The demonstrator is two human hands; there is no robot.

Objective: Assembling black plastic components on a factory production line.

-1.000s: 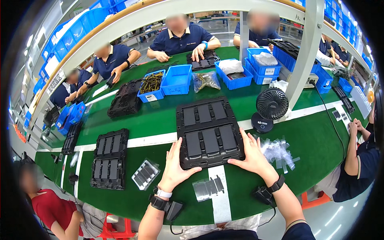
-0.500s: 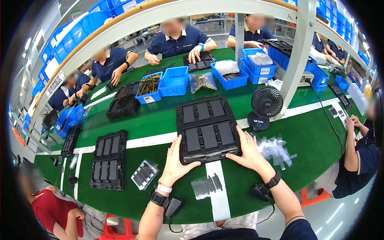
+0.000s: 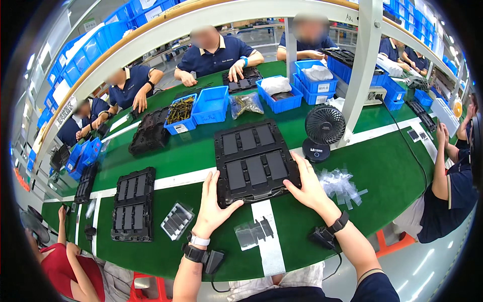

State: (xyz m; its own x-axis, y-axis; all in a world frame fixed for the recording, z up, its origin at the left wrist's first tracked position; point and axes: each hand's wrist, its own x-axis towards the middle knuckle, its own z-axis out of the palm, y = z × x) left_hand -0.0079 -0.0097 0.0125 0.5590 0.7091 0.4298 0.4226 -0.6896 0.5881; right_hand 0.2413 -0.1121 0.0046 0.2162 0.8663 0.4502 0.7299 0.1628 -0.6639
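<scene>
A black moulded tray with several dark rectangular parts in its pockets lies on the green table in front of me. My left hand rests on its near left corner, fingers spread. At the tray's near right edge my right hand grips the rim. A clear packet of dark parts lies just below the tray, between my wrists. I wear a dark band on each wrist.
A second black tray and a small clear tray lie to the left. A black desk fan, clear plastic wrappers, blue bins and a white post stand beyond. Other seated people work around the table.
The tray and both my hands have shifted slightly toward me and to the right; my hands stay on the tray's near edge.
</scene>
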